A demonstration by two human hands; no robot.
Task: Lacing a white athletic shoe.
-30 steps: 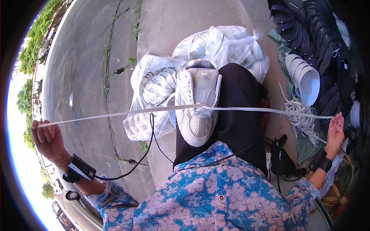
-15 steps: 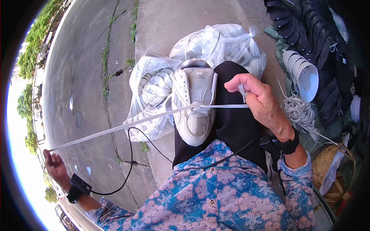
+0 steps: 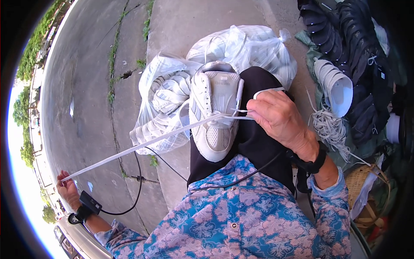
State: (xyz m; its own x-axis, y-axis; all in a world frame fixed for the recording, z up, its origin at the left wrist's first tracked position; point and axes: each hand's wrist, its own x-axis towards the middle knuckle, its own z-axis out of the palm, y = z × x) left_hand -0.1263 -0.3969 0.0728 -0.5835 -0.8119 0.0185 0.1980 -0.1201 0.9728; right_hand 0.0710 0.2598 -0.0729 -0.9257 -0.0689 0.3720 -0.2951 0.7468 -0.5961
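A grey and white sneaker upper rests on my lap, its toe toward me. A flat white shoelace runs from its lower eyelets far out to the left, pulled taut. My left hand is closed on that far end. Just right of the sneaker, my right hand pinches the lace's other part close to the eyelets, and a loop of it shows above the knuckles. The upper eyelets along the sneaker's left side look unlaced.
Clear plastic bags of similar white uppers lie on the ground beyond my knees. To the right are stacked pale uppers, a heap of loose laces, dark uppers and a wicker basket. A black cable trails from my left wrist.
My right hand has moved left, closer to the sneaker, and turned over with its fingers now closed together on the lace. My left hand has shifted slightly right and down.
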